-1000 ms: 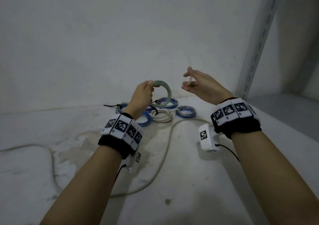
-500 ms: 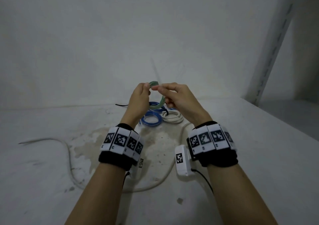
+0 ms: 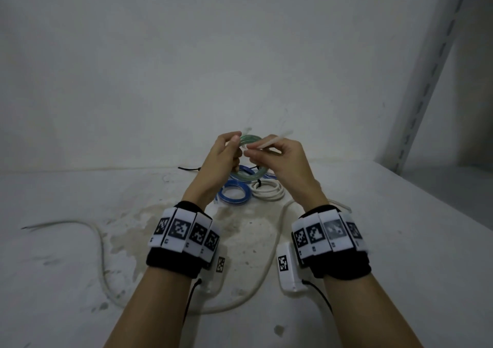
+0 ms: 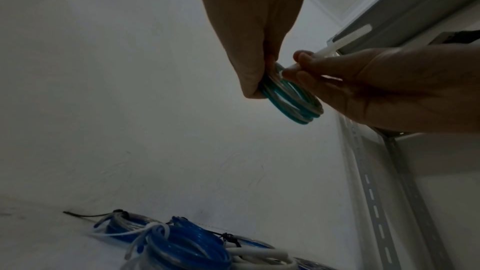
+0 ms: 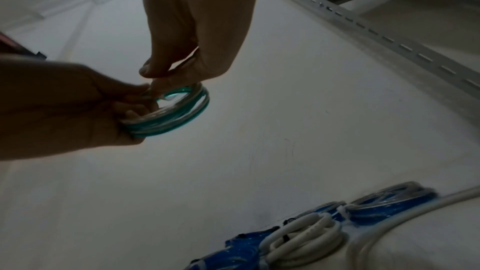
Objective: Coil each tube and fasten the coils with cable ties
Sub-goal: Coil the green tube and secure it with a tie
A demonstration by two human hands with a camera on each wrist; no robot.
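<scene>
Both hands are raised above the white shelf (image 3: 373,241), close together near its back edge, well clear of the surface. The left hand (image 3: 222,155) grips the green coil (image 3: 250,139), fingers and thumb curled round one side of the ring; the left wrist view shows several turns of teal and clear tube (image 4: 293,102) bundled together and hanging out of that grip toward the right hand. The right hand (image 3: 280,158) is drawn up against the coil, thumb and fingers pinching a white cable tie (image 3: 272,141), whose free end sticks up and away past the knuckles. In the left wrist view the same strap (image 4: 345,38) runs from the pinch up toward the shelf upright. The fingertips of the two hands are touching or nearly so at the top of the ring; whether the tie already passes through the coil cannot be told.

Below and behind the hands, at the back of the shelf against the wall, lie finished bundles: blue coils (image 3: 234,191) and a white coil (image 3: 268,190), touching one another in a cluster, some bound with black ties. A long loose white tube (image 3: 101,254) trails across the front part of the shelf, curving from the left side round under the wrists toward the cluster. A slotted metal upright (image 3: 432,81) stands at the right rear corner. Both wrists carry black bands with marker tags.
</scene>
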